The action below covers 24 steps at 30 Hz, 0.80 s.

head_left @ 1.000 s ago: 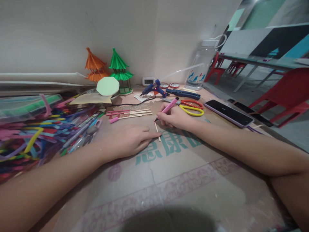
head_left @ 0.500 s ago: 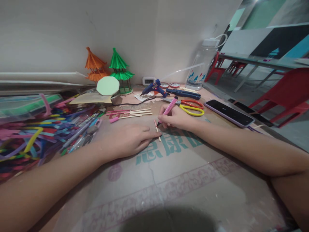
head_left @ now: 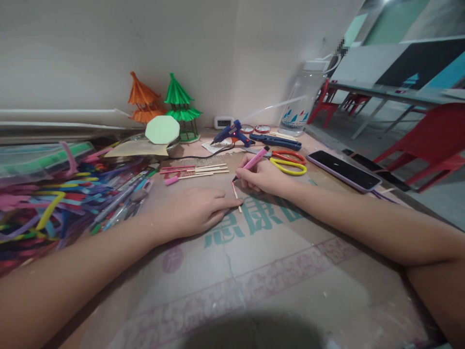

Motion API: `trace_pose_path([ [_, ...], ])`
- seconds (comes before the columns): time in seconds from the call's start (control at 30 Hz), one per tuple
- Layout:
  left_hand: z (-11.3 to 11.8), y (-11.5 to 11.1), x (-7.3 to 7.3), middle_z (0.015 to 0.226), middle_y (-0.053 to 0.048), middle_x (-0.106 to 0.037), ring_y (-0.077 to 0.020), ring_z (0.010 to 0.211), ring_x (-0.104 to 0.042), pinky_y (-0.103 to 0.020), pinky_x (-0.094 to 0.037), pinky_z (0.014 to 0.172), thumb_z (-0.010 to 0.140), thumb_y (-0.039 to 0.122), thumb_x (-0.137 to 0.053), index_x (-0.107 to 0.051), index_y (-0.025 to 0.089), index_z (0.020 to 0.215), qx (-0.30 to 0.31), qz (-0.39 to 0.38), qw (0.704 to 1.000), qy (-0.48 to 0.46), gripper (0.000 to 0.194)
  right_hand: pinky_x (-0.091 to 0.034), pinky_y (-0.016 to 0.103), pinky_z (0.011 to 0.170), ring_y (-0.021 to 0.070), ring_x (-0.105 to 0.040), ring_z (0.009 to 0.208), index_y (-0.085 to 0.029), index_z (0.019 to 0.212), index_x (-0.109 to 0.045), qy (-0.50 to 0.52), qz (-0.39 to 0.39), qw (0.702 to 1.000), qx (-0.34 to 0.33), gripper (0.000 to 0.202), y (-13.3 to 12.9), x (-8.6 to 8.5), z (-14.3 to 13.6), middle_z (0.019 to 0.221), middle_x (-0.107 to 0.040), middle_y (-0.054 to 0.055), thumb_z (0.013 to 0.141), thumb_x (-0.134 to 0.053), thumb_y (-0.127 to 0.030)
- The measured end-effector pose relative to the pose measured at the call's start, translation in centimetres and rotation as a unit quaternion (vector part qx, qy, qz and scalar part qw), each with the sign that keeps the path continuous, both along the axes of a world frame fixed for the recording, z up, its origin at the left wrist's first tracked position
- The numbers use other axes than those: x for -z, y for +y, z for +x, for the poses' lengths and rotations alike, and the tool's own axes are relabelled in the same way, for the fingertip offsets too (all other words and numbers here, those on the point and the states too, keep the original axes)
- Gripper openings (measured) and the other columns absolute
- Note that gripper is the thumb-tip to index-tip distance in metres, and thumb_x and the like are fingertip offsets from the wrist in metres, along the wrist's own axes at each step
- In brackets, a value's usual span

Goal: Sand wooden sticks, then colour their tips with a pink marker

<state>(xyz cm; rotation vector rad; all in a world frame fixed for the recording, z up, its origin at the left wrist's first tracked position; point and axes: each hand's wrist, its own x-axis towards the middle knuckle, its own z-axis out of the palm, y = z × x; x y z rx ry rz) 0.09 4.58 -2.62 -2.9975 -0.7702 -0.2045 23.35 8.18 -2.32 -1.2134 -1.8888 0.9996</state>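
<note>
A pink marker (head_left: 256, 159) is held in my right hand (head_left: 258, 175), its dark tip at the far end of a short thin stick (head_left: 235, 193). That end of the stick is pinkish, while the near end is pale wood. My left hand (head_left: 198, 209) lies flat with its index finger stretched out, pressing on the stick near its lower end. Just beyond my left hand is a row of thin sticks (head_left: 212, 168), some partly pink. The pink marker cap (head_left: 172, 180) lies by the nearest of them.
Colourful pipe cleaners (head_left: 47, 203) and pens crowd the left. At the back stand orange (head_left: 143, 99) and green (head_left: 180, 104) tiered models, a glue gun (head_left: 230, 132) and a water bottle (head_left: 298, 99). Scissors (head_left: 288, 166) and a phone (head_left: 343, 169) lie to the right.
My right hand has moved slightly up and left, carrying the marker tip from beside the middle of the stick to its far end. My left hand has not visibly moved.
</note>
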Motion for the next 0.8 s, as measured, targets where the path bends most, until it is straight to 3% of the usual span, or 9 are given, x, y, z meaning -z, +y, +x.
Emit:
trace_pose_path([
  [0.27, 0.16, -0.08, -0.17, 0.101, -0.003, -0.074, -0.0203, 0.088, -0.069, -0.029, -0.046, 0.072, 0.104, 0.029, -0.04, -0.062, 0.034, 0.14, -0.002, -0.002, 1.0, 0.008, 0.042, -0.035, 0.018, 0.036, 0.0077, -0.047, 0.039, -0.022, 0.085, -0.049, 0.002, -0.001, 1.0, -0.008, 0.015, 0.13, 0.28, 0.17, 0.056, -0.062, -0.005, 0.093, -0.06, -0.027],
  [0.63, 0.21, -0.17, -0.31, 0.101, -0.003, -0.076, -0.0192, 0.087, -0.07, -0.029, -0.048, 0.074, 0.105, 0.028, -0.042, -0.065, 0.031, 0.136, -0.004, -0.007, 1.0, -0.002, 0.039, -0.036, 0.019, 0.044, 0.0085, -0.049, 0.045, -0.019, 0.076, -0.054, 0.009, -0.019, 0.997, -0.078, 0.016, -0.33, -0.27, 0.45, 0.053, -0.06, -0.004, 0.084, -0.066, -0.026],
  [0.8, 0.13, -0.08, -0.13, 0.105, -0.003, -0.076, -0.0195, 0.09, -0.071, -0.029, -0.049, 0.077, 0.105, 0.029, -0.044, -0.065, 0.031, 0.136, -0.002, -0.009, 1.0, -0.012, 0.038, -0.037, 0.018, 0.044, 0.0081, -0.048, 0.045, -0.019, 0.08, -0.052, 0.011, -0.007, 0.998, -0.068, 0.015, -0.24, -0.17, 0.24, 0.054, -0.06, -0.004, 0.088, -0.063, -0.026],
])
